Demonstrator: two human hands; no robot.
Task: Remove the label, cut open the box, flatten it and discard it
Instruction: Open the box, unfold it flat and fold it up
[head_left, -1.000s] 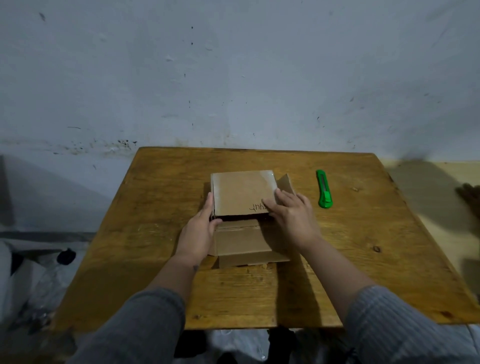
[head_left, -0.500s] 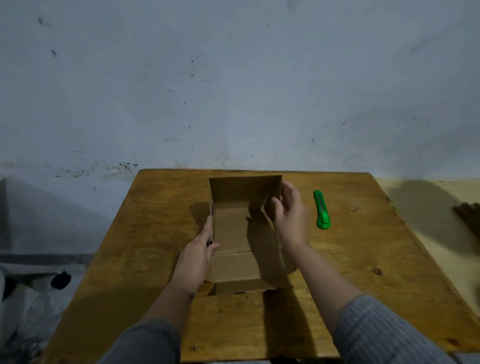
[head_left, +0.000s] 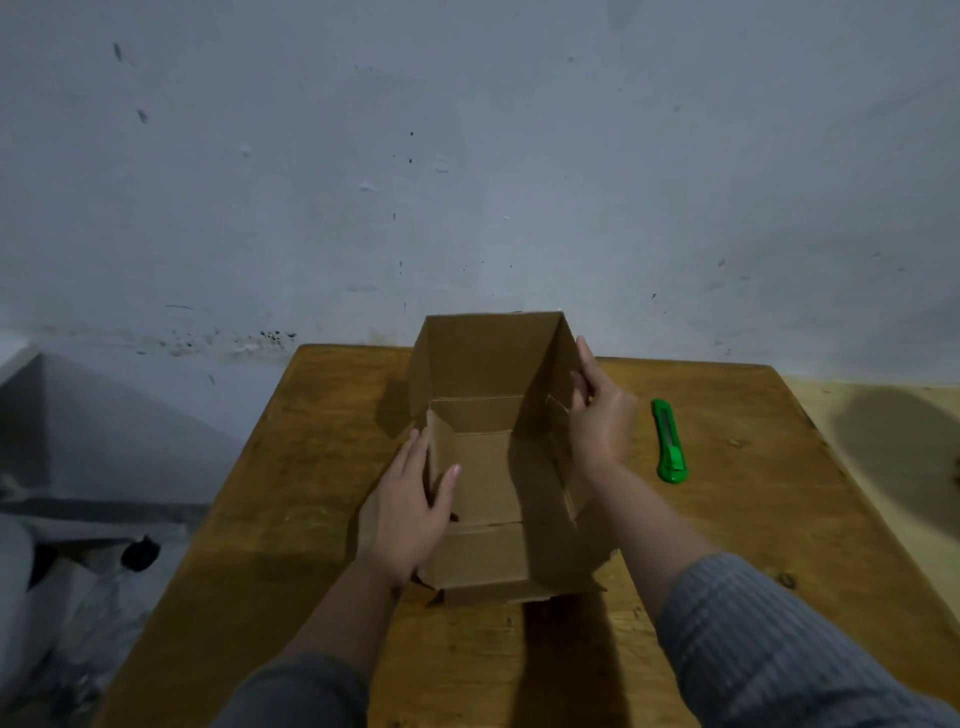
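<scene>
A second ago the far flap lay shut under my right hand (head_left: 597, 415); now it stands upright — the box (head_left: 488, 467), mid-table (head_left: 270, 519), is cut open, mouth up, flattening next. Its long axis runs away from me. My left hand (head_left: 405, 514) pinches the left wall, my right fingers curl round the right one (cutter (head_left: 669, 441) idle).

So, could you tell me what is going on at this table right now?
A person is working on an open cardboard box on a wooden table. The left hand holds the box's left wall, thumb inside and fingers outside. The right hand holds the right side up near the raised far flap. The box stands open and is not yet flattened. A green utility knife lies untouched on the table to the right of the box.
</scene>
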